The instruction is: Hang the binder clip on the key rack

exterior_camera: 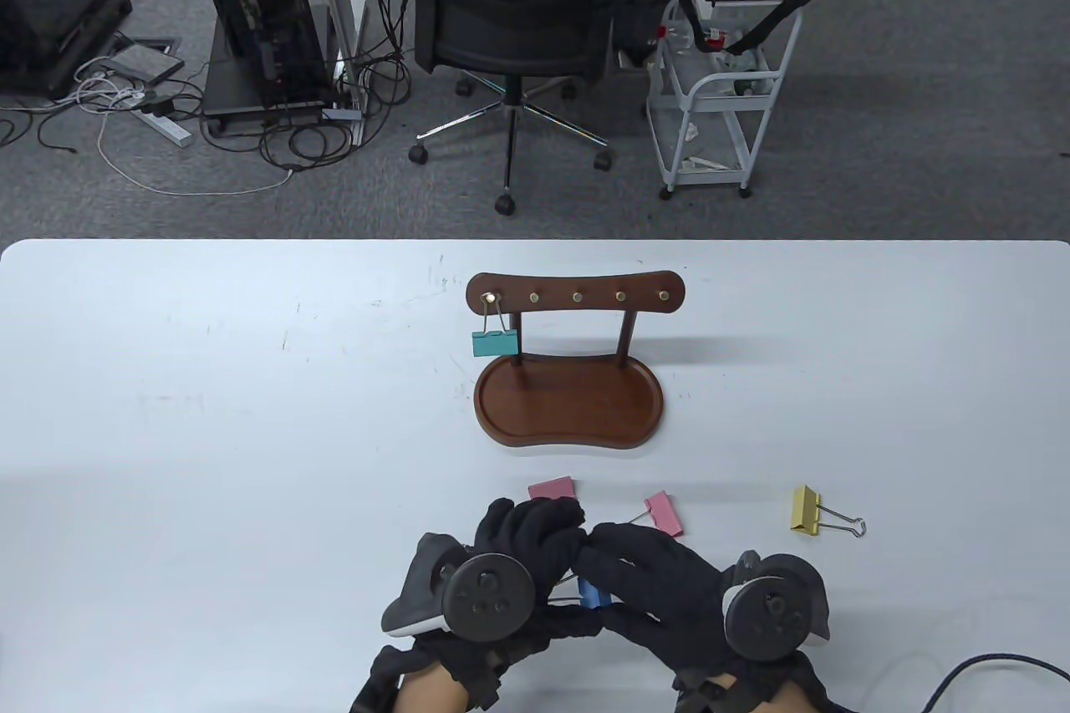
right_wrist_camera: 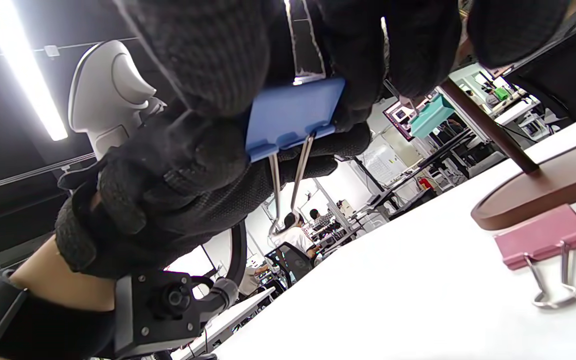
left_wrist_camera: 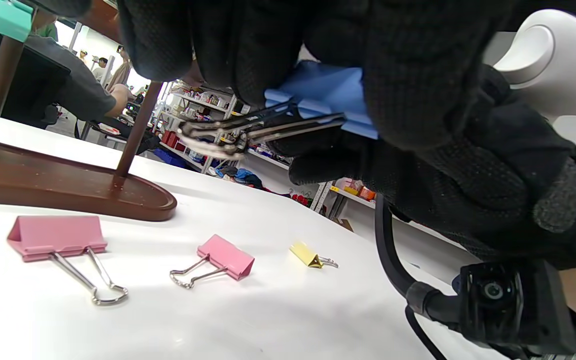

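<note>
A blue binder clip (exterior_camera: 592,594) is held between both hands, above the table near its front edge. My left hand (exterior_camera: 547,533) and my right hand (exterior_camera: 614,550) both grip its body, fingertips meeting. In the left wrist view the blue clip (left_wrist_camera: 318,92) sits under my fingers with its wire handles (left_wrist_camera: 218,135) folded together. In the right wrist view the blue clip (right_wrist_camera: 293,112) has its handles pointing down. The wooden key rack (exterior_camera: 577,297) stands at the table's middle, with a teal clip (exterior_camera: 494,343) hanging on its leftmost hook.
A pink clip (exterior_camera: 552,489) lies just beyond my left fingers, and a second pink clip (exterior_camera: 666,514) lies beyond my right hand. A yellow clip (exterior_camera: 807,509) lies further right. The rack's base tray (exterior_camera: 568,408) is just beyond them.
</note>
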{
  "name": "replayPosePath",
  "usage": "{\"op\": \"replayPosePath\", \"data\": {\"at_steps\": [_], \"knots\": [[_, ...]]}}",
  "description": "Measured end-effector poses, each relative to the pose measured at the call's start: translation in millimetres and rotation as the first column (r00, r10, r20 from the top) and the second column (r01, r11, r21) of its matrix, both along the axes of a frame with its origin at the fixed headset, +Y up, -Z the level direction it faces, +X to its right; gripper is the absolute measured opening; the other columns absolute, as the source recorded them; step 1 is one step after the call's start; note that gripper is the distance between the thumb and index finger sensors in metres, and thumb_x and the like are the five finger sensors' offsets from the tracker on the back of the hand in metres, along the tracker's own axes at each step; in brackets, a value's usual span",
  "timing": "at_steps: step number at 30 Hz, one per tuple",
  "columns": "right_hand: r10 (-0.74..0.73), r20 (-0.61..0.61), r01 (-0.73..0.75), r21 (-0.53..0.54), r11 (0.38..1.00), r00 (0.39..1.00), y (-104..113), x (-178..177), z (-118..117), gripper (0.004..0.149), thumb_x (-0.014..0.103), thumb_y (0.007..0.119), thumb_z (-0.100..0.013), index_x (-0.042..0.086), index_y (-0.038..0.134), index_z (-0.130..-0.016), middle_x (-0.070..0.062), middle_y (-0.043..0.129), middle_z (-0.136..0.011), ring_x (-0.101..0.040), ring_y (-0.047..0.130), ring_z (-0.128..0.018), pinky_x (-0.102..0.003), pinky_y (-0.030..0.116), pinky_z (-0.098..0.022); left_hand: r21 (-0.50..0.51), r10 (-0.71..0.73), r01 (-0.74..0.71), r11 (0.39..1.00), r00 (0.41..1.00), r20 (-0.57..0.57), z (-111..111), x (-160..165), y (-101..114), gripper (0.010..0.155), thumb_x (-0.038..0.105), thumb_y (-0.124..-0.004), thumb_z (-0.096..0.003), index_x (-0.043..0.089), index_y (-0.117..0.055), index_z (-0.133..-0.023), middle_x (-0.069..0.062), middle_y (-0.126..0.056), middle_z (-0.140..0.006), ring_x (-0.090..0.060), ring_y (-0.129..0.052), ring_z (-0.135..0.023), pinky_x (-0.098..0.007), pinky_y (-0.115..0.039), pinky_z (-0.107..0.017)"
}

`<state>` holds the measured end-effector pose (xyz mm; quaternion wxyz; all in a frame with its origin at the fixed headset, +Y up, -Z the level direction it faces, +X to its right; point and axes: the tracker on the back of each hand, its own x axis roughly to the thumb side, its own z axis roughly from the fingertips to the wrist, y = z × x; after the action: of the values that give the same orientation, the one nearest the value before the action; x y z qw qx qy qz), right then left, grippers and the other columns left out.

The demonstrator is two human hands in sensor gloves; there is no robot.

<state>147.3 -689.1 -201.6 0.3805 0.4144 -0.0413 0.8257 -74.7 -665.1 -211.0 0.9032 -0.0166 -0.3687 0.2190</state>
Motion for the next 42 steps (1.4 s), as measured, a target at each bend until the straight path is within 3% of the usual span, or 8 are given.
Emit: {"op": "replayPosePath", "data": {"at_steps": [7,15,20,32,42], "knots": [[0.025,-0.018,-0.024,0.059,0.998,1.0,2.8,-2.1,2.5,0.061,0.034,0.079,-0.051,0.014,0.073,-0.107,-0.036,0.067,-0.104,-0.059,0.066,-0.088,-0.074,0.058,-0.06,-0.02,-0.006,0.006,1.0,1.0,0.012,0.3,-1.3,-0.3,0.09,0.052,-0.096,-0.0386,-0.008,-0.074,-0.102,-0.029,-0.063,-0.115,-0.061,-0.065,-0.102,-0.083,-0.044,-0.069],[0.003,0.057,-0.011,0.146,0.989,0.998,7.7,-0.4,6.8,0.06,0.036,0.083,-0.049,0.014,0.077,-0.105,-0.036,0.071,-0.101,-0.058,0.072,-0.085,-0.073,0.062,-0.059,0.026,-0.045,0.046,0.999,0.998,-0.032,3.7,-4.5,2.0,0.091,0.053,-0.093,-0.0421,0.0,-0.068,-0.111,-0.031,-0.065,-0.115,-0.06,-0.068,-0.101,-0.083,-0.044,-0.069],[-0.023,0.105,0.007,0.149,0.989,0.994,9.3,3.3,6.0,0.059,0.037,0.082,-0.049,0.014,0.081,-0.103,-0.037,0.072,-0.099,-0.06,0.073,-0.082,-0.073,0.063,-0.057,0.059,-0.066,0.071,0.996,0.994,-0.089,5.1,-8.1,3.2,0.091,0.053,-0.093,-0.0435,0.002,-0.064,-0.113,-0.03,-0.066,-0.115,-0.059,-0.07,-0.101,-0.083,-0.045,-0.07],[-0.053,0.23,0.024,0.125,0.992,0.972,10.9,10.4,1.0,0.062,0.04,0.085,-0.047,0.006,0.081,-0.099,-0.039,0.078,-0.093,-0.06,0.08,-0.075,-0.074,0.069,-0.052,0.029,-0.035,0.042,0.999,0.977,-0.209,-5.4,-21.2,-6.8,0.09,0.053,-0.09,-0.0478,0.001,-0.059,-0.115,-0.031,-0.063,-0.116,-0.06,-0.07,-0.1,-0.083,-0.045,-0.069],[-0.087,0.371,0.057,0.092,0.994,0.924,15.1,16.6,-12.6,0.063,0.04,0.088,-0.046,0.005,0.082,-0.097,-0.039,0.081,-0.091,-0.06,0.084,-0.073,-0.074,0.072,-0.05,-0.025,-0.166,0.168,0.986,0.927,-0.335,-9.2,-17.8,-17.7,0.088,0.052,-0.085,-0.0518,0.0,-0.055,-0.117,-0.032,-0.063,-0.116,-0.06,-0.07,-0.099,-0.083,-0.044,-0.069]]}}
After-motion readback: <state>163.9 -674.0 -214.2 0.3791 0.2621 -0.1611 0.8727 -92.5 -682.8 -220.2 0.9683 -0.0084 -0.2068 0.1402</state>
